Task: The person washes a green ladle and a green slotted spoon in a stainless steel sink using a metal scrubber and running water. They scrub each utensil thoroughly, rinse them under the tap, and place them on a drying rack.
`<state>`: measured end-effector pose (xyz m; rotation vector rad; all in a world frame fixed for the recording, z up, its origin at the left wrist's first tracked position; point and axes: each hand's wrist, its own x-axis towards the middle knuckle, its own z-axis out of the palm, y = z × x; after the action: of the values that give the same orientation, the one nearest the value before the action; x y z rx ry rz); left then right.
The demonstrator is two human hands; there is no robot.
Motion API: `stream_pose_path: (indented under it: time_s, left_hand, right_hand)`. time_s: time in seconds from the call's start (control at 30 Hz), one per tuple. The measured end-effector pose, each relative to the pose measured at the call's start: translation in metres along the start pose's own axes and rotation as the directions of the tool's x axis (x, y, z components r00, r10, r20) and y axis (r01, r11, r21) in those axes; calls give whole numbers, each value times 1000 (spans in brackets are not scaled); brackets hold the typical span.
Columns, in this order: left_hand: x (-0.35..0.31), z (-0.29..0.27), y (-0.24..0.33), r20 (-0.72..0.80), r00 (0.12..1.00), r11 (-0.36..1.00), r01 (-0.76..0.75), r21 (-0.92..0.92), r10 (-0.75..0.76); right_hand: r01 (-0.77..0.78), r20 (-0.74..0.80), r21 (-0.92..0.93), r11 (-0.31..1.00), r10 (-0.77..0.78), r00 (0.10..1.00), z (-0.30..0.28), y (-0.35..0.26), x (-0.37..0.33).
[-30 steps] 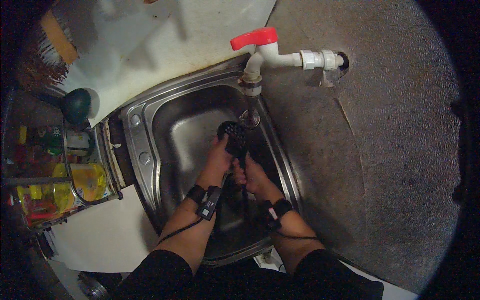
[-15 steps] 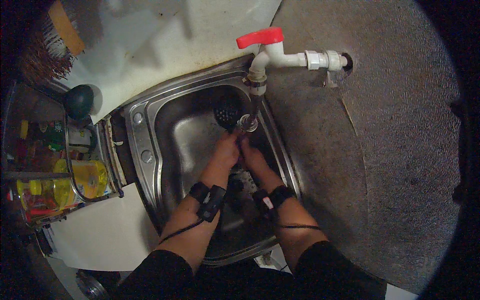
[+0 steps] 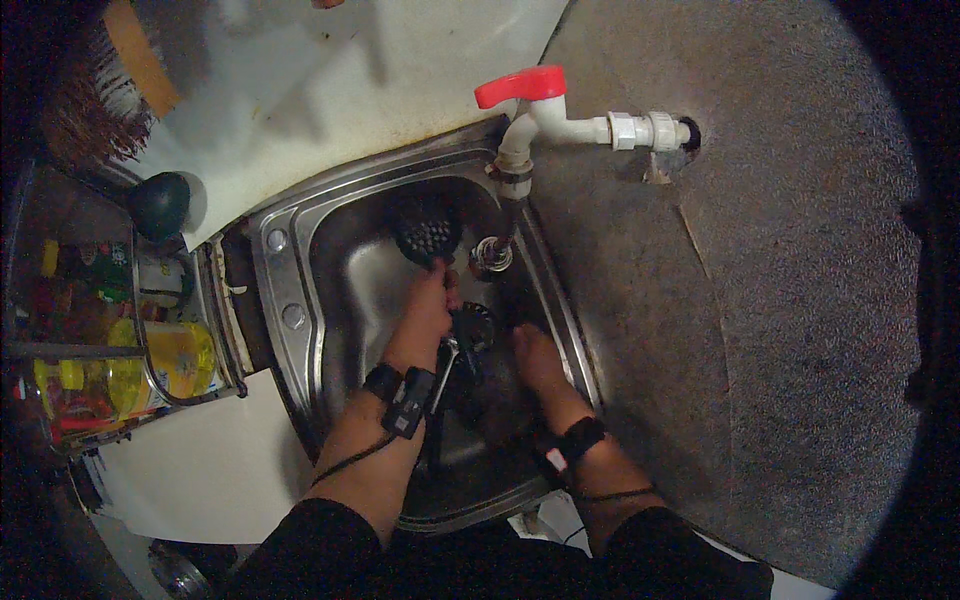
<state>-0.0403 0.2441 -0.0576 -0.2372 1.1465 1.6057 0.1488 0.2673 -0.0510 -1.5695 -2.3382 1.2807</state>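
Note:
In my left hand (image 3: pixel 428 305) is a black skimmer (image 3: pixel 428 236) with a round, perforated head, held over the middle of the sink (image 3: pixel 350 335). The fingers are wrapped round its handle, and a shiny length of handle shows below the hand beside my wrist. My right hand (image 3: pixel 538 358) is near the sink's right wall, apart from the skimmer. Its back faces up and its fingers are mostly hidden. Between the hands and the far rim hangs the tap's dark spout, with a round shiny end (image 3: pixel 491 257). Dark objects low in the basin are too dim to name.
A white tap (image 3: pixel 535 125) with a red lever sticks out from the grey wall (image 3: pixel 800 250) at the right. On the left stands a rack (image 3: pixel 195 398) with several bottles, a yellow one (image 3: pixel 178 355) among them. A broom-like brush (image 3: pixel 105 110) leans at the far left.
My hands have come apart. The left one has moved left with the skimmer, away from the tap's spout, while the right one has drawn back toward me and to the right.

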Motion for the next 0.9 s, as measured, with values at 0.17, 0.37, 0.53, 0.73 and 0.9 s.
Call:
stream_pose_path:
  time_s: [0.17, 0.37, 0.53, 0.73, 0.9]
  left_hand:
    - [-37, 2, -35, 51, 992, 974, 107, 199, -120]
    - [-64, -8, -45, 116, 940, 932, 289, 220, -320]
    - [-82, -17, -49, 74, 946, 921, 288, 264, -317]
    - [-81, -31, -49, 136, 907, 890, 346, 298, -398]
    - [-92, -27, -43, 129, 881, 838, 374, 398, -455]
  right_hand:
    - [425, -354, 239, 873, -329, 875, 33, -24, 46]
    - [2, -23, 851, 526, 33, 999, 19, -35, 75]
    - [87, -135, 857, 509, 57, 989, 21, -32, 91]
    - [457, -243, 9, 889, -441, 864, 57, 14, 78]
    - [-231, 116, 729, 644, 218, 969, 54, 17, 35]
